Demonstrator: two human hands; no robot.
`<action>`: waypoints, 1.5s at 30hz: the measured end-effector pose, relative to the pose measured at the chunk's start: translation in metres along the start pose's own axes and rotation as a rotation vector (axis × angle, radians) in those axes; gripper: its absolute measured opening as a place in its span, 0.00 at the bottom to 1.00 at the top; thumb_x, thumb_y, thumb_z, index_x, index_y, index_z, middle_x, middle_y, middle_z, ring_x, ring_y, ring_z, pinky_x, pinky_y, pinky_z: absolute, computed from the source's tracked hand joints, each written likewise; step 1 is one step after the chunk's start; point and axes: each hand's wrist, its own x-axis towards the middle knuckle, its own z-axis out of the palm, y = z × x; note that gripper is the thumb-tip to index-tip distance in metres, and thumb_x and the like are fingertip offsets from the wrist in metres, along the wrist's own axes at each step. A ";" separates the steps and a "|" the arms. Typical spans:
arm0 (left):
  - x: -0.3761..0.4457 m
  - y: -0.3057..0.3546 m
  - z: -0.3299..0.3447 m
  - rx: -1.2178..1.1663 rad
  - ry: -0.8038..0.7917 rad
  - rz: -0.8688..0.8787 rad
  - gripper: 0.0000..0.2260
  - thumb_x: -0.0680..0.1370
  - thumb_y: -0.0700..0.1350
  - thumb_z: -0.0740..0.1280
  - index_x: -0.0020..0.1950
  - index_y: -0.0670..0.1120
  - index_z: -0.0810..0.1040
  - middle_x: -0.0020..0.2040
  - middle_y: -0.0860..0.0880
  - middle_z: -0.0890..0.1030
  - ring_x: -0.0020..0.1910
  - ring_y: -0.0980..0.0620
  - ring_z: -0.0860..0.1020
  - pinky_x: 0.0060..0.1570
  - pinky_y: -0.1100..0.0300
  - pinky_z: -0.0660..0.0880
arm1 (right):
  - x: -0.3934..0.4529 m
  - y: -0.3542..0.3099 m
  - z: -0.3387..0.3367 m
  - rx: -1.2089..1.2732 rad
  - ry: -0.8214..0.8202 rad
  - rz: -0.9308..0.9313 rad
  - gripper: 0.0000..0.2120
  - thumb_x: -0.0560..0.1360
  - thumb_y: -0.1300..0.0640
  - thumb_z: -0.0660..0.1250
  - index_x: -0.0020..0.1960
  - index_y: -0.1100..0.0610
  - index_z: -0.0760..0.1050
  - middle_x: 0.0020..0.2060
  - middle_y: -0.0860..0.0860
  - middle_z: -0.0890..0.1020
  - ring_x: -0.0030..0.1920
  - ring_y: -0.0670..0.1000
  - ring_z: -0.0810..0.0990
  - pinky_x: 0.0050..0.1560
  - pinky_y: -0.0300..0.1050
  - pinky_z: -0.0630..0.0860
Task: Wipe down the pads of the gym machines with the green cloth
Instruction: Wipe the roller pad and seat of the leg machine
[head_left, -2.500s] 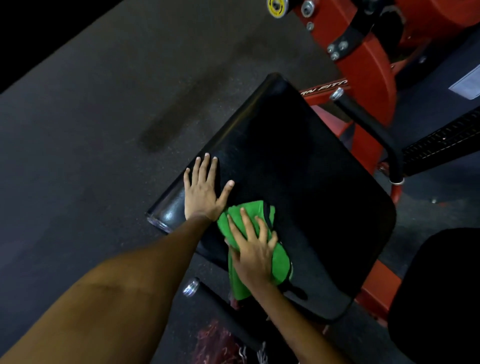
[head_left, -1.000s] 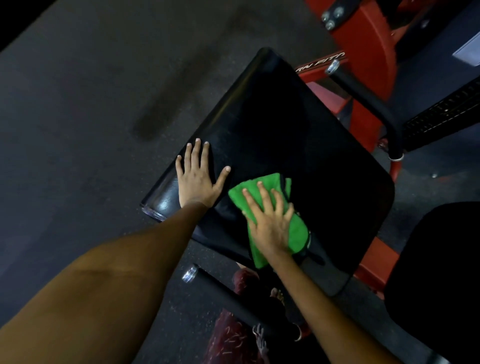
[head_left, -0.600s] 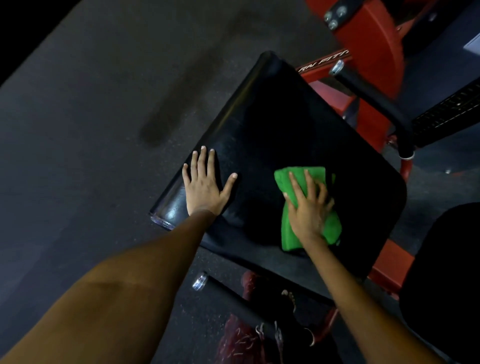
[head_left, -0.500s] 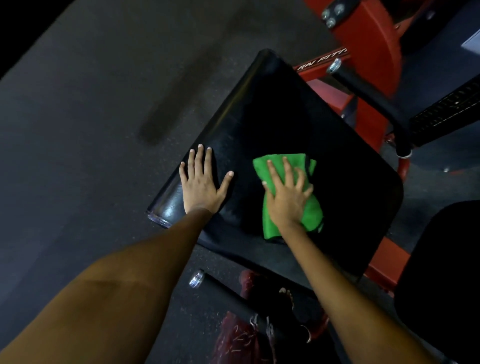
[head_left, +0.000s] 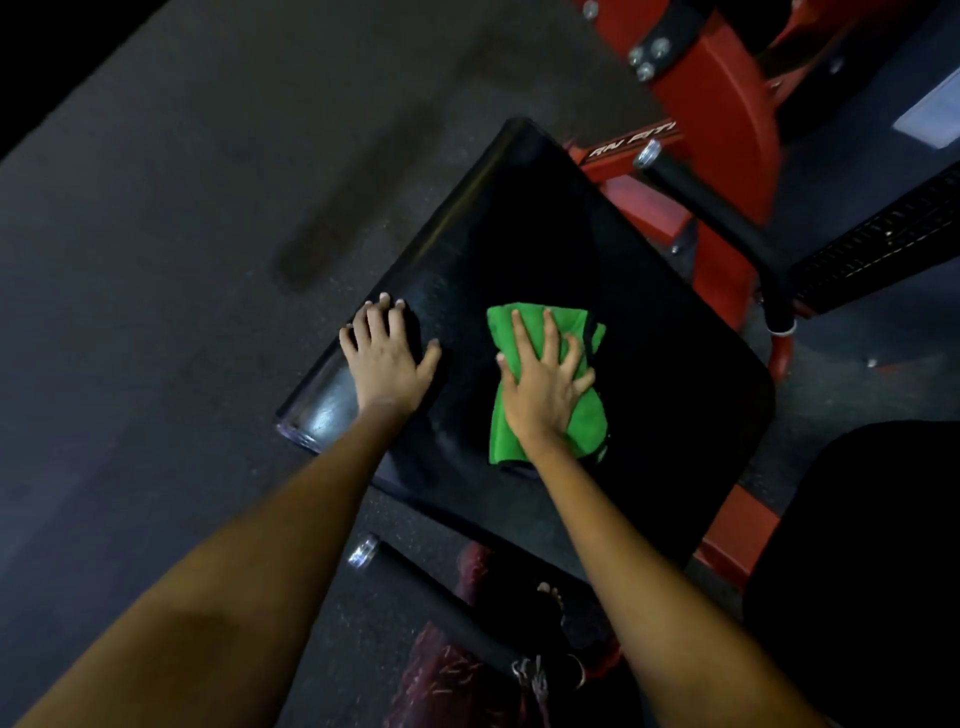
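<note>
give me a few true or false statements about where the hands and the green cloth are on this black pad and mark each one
1. The right hand presses the green cloth flat on the black pad. True.
2. The left hand holds the cloth. False: it rests bare on the pad, apart from the cloth.
3. The machine frame is red. True.
4. The cloth lies on the floor. False: it lies on the pad.
</note>
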 end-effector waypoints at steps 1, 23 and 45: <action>0.008 0.011 -0.002 -0.011 0.006 -0.053 0.33 0.73 0.61 0.51 0.65 0.37 0.70 0.64 0.37 0.71 0.65 0.37 0.67 0.67 0.41 0.58 | -0.006 -0.002 0.002 -0.032 -0.007 -0.071 0.28 0.76 0.44 0.63 0.74 0.38 0.58 0.75 0.49 0.60 0.71 0.60 0.62 0.62 0.69 0.61; 0.029 0.068 0.034 0.142 -0.065 0.394 0.30 0.79 0.59 0.45 0.77 0.45 0.58 0.78 0.43 0.56 0.77 0.45 0.52 0.73 0.46 0.41 | 0.027 0.096 -0.012 -0.011 0.025 -0.036 0.25 0.74 0.44 0.58 0.70 0.45 0.68 0.69 0.53 0.71 0.66 0.60 0.66 0.54 0.73 0.67; 0.029 0.068 0.041 0.158 -0.017 0.395 0.29 0.79 0.58 0.50 0.75 0.43 0.62 0.76 0.42 0.60 0.76 0.44 0.56 0.72 0.44 0.48 | 0.152 0.047 -0.037 0.107 0.058 0.236 0.25 0.79 0.44 0.59 0.74 0.41 0.60 0.76 0.48 0.58 0.73 0.58 0.56 0.66 0.64 0.56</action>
